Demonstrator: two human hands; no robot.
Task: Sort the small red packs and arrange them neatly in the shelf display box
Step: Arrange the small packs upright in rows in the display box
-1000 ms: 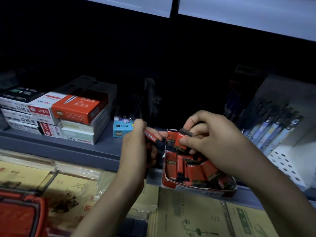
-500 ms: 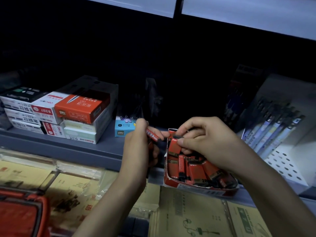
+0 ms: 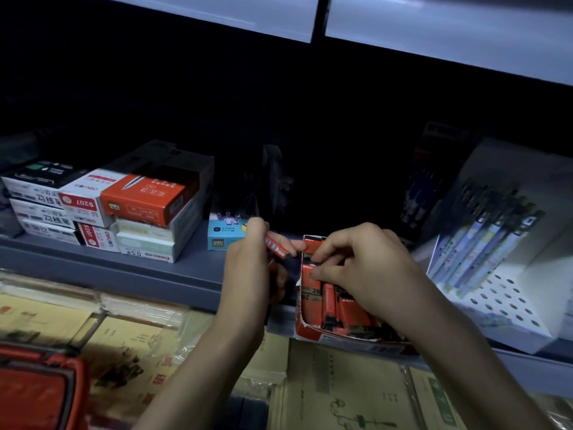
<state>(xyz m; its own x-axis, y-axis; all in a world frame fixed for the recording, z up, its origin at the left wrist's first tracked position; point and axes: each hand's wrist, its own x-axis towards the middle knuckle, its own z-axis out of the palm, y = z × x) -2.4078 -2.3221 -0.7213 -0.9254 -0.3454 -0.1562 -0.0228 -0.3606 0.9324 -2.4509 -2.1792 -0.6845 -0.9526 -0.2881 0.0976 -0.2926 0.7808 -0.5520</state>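
Observation:
A red display box (image 3: 302, 332) sits on the grey shelf edge at centre right, with several small red packs (image 3: 328, 305) lying inside it, some upright, some tilted. My left hand (image 3: 248, 274) is just left of the box, closed around a few red packs (image 3: 276, 245) whose ends stick out above the fingers. My right hand (image 3: 362, 268) reaches into the far end of the box, fingertips pinching a red pack (image 3: 310, 259) against the box's back left corner. The hand hides the middle of the box.
Stacked stationery boxes (image 3: 136, 206) stand at the left of the grey shelf (image 3: 124, 265), and a small blue box (image 3: 221, 235) behind my left hand. A white pen display (image 3: 496, 268) is at right. Yellowish packaged sheets (image 3: 341, 392) lie on the lower level, a red basket (image 3: 34, 395) bottom left.
My right hand has lowered the pinched red pack from above the box down into its back left corner. My left hand stays in place, gripping its packs.

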